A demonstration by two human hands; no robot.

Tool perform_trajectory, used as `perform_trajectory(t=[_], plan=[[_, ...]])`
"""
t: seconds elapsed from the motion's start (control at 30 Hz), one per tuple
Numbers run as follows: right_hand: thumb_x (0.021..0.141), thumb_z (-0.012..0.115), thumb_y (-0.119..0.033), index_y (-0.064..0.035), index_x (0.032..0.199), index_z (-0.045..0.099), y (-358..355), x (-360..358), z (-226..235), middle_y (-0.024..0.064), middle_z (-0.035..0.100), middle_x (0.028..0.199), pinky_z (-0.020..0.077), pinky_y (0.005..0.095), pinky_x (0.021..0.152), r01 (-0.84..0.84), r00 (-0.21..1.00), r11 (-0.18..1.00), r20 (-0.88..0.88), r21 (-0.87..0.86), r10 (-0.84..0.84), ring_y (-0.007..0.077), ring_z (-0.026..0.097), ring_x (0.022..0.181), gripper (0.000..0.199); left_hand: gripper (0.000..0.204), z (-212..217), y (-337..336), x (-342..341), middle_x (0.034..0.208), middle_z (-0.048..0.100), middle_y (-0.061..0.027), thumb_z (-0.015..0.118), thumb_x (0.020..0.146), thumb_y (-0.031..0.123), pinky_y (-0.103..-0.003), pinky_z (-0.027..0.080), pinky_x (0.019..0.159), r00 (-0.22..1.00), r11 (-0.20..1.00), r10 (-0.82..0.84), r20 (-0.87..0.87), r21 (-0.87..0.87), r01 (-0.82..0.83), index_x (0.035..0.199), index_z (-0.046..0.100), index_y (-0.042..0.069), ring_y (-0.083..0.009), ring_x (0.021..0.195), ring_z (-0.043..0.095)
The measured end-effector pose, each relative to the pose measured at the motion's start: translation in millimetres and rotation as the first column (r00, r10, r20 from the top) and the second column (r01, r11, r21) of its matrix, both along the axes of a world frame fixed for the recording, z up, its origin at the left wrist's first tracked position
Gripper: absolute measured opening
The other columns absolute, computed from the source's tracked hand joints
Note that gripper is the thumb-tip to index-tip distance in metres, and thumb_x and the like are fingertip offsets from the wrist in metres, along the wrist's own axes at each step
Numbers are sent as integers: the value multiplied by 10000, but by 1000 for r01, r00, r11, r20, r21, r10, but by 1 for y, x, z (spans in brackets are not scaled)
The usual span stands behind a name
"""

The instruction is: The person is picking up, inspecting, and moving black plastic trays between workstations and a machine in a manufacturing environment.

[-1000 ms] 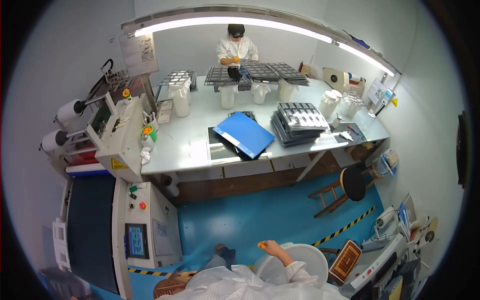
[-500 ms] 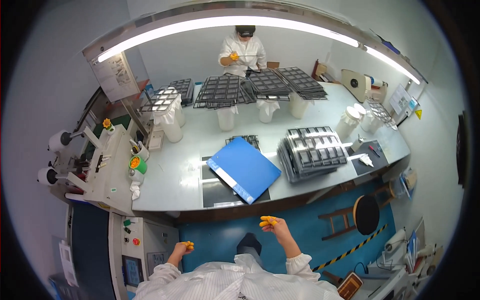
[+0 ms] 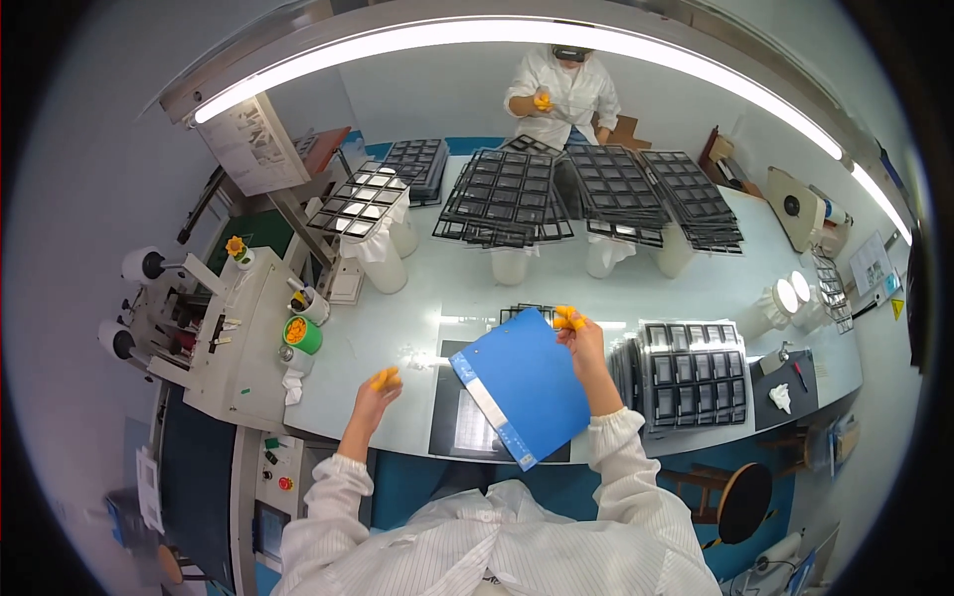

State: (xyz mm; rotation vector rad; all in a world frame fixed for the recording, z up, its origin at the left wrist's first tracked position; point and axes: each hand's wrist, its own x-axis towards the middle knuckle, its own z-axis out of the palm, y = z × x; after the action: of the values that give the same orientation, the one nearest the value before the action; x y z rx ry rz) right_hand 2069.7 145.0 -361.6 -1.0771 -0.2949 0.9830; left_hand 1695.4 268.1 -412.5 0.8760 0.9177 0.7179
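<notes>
A blue folder (image 3: 532, 382) with a pale label strip along its lower-left edge lies slantwise over a dark mat (image 3: 452, 417) at the table's front. My right hand (image 3: 583, 346), with yellow-orange finger cots, is closed at the folder's right edge; the exact grip is partly hidden. My left hand (image 3: 378, 390), also in finger cots, hovers above the table left of the mat. Its fingers are loosely bent, with nothing seen in them. Part of a black frame (image 3: 515, 315) shows behind the folder. Right of my right forearm stands a stack of black gridded trays (image 3: 696, 372).
More gridded trays (image 3: 502, 194) rest on white containers across the back, where a co-worker (image 3: 566, 94) in white sits. A green cup of orange finger cots (image 3: 303, 336) stands at left. A round stool (image 3: 743, 502) is below right. A long lamp (image 3: 527, 32) hangs overhead.
Both hands have risen from below the table edge to over the table, the right one reaching the folder. The folder has turned slightly. The whole view has shifted closer to the table.
</notes>
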Motion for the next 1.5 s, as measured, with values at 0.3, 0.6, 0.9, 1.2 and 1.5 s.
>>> perform_trajectory(t=[0.3, 0.6, 0.9, 1.2, 1.5], plan=[[853, 458, -251, 4, 984, 532, 132, 31, -14, 61, 553, 763, 442, 239, 550, 114, 990, 992, -77, -56, -118, 88, 466, 577, 296, 391, -9, 230, 153, 965, 548, -60, 429, 850, 342, -306, 395, 818, 932, 960, -197, 304, -134, 247, 1101, 481, 46, -189, 892, 504], [845, 476, -285, 32, 972, 528, 196, 56, -30, 69, 549, 752, 430, 251, 551, 159, 982, 974, -80, -160, -174, 93, 463, 553, 345, 409, -35, 375, 258, 852, 566, -52, 421, 824, 455, -270, 419, 686, 863, 917, -315, 395, -108, 384, 908, 515, 66, -171, 732, 526], [830, 507, -236, 27, 949, 506, 245, 54, -31, 55, 530, 751, 413, 240, 537, 215, 974, 967, -45, -137, -223, 80, 441, 532, 289, 432, -46, 430, 297, 950, 555, -80, 420, 831, 435, -292, 421, 739, 899, 919, -327, 292, -124, 375, 1003, 506, 48, -181, 846, 532], [794, 566, -160, 30, 862, 565, 258, 59, -36, 25, 538, 712, 369, 182, 502, 314, 946, 916, 166, -248, -279, 63, 421, 542, 202, 346, -32, 424, 311, 1017, 548, -58, 458, 838, 329, -272, 367, 832, 917, 958, -284, 281, 51, 281, 1031, 521, 49, -159, 939, 500], [790, 570, -126, 45, 836, 573, 257, 50, -25, 27, 548, 701, 352, 172, 500, 351, 930, 919, 184, -178, -319, 62, 424, 540, 177, 358, -45, 424, 300, 931, 584, -48, 503, 816, 331, -243, 434, 691, 956, 980, -188, 227, 108, 167, 1007, 551, 31, -138, 813, 553]])
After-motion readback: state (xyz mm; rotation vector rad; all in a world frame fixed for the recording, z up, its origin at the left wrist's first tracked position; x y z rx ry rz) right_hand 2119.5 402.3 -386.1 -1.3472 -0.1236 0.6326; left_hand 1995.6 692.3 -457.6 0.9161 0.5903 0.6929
